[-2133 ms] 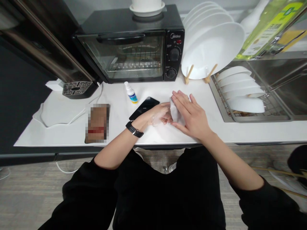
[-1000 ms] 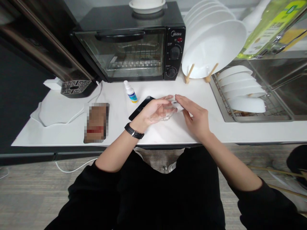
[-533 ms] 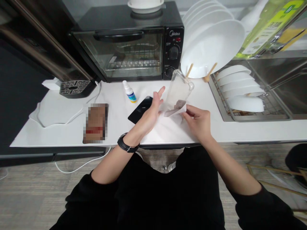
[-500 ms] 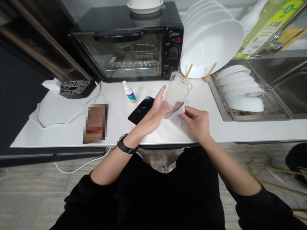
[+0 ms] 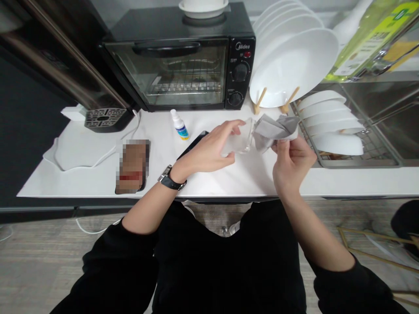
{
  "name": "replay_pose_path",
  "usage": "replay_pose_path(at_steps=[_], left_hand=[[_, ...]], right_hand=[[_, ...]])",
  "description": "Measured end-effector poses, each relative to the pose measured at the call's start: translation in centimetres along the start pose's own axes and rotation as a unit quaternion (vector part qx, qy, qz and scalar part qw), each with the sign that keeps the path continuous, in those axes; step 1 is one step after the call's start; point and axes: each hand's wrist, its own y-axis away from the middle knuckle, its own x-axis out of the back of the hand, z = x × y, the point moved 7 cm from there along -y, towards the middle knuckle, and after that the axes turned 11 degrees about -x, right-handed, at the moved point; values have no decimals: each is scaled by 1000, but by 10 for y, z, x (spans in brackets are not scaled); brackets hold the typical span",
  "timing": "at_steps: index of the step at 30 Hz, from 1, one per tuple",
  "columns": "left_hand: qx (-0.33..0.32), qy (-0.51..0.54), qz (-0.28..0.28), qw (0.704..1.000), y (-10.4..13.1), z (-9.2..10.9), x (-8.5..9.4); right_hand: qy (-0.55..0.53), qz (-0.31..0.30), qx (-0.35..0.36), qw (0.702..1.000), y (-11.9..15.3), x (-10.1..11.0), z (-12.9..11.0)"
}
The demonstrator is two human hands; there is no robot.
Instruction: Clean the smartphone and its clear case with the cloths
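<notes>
My left hand point(image 5: 218, 147) is closed around a clear phone case point(image 5: 241, 138), fingers along its far edge and thumb along the near one. To its right, my right hand point(image 5: 291, 163) pinches a crumpled grey cloth point(image 5: 273, 130) between thumb and fingers. The cloth's left edge comes close to the end of the case; whether they touch I cannot tell. Partly hidden behind my left hand, a black phone point(image 5: 193, 144) lies on the counter. A small white spray bottle point(image 5: 180, 125) with a blue and yellow label stands just beyond the phone.
A black toaster oven point(image 5: 183, 72) stands at the back of the white counter point(image 5: 229, 183). White plates point(image 5: 294, 65) fill a wooden rack beside it. Bowls point(image 5: 332, 115) sit in a wire basket over the sink at right. Another phone point(image 5: 132, 168), blurred out, and a white cable point(image 5: 88, 168) lie at left.
The cloth has come away from the case, moving up and right with my right hand. My left hand has turned the case from upright to nearly sideways. The view has shifted slightly.
</notes>
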Motion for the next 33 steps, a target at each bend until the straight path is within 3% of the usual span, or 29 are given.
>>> replay_pose_path(at_steps=[2, 4, 6, 11, 14, 18, 23, 29, 33], left_hand=[[-5, -50, -25, 998, 0, -2, -11], [-6, -62, -29, 998, -1, -4, -20], [-8, -48, -21, 999, -1, -4, -24], [-8, 26, 32, 999, -2, 0, -23], [-25, 71, 44, 996, -3, 4, -24], [37, 107, 49, 992, -5, -5, -24], [64, 141, 73, 985, -5, -14, -23], [31, 181, 68, 981, -1, -12, -27], [-8, 126, 108, 986, 0, -2, -18]], right_hand=[[53, -86, 115, 988, 6, -13, -19], [101, -195, 235, 947, 18, -28, -31], [116, -242, 295, 917, 23, -34, -31], [106, -188, 259, 941, 18, -32, -25], [112, -182, 291, 933, 31, -37, -36], [140, -206, 317, 915, 29, -43, -41], [145, -155, 278, 937, 19, -40, -34], [171, -200, 320, 910, 26, -39, -36], [159, -159, 342, 912, 20, -31, -43]])
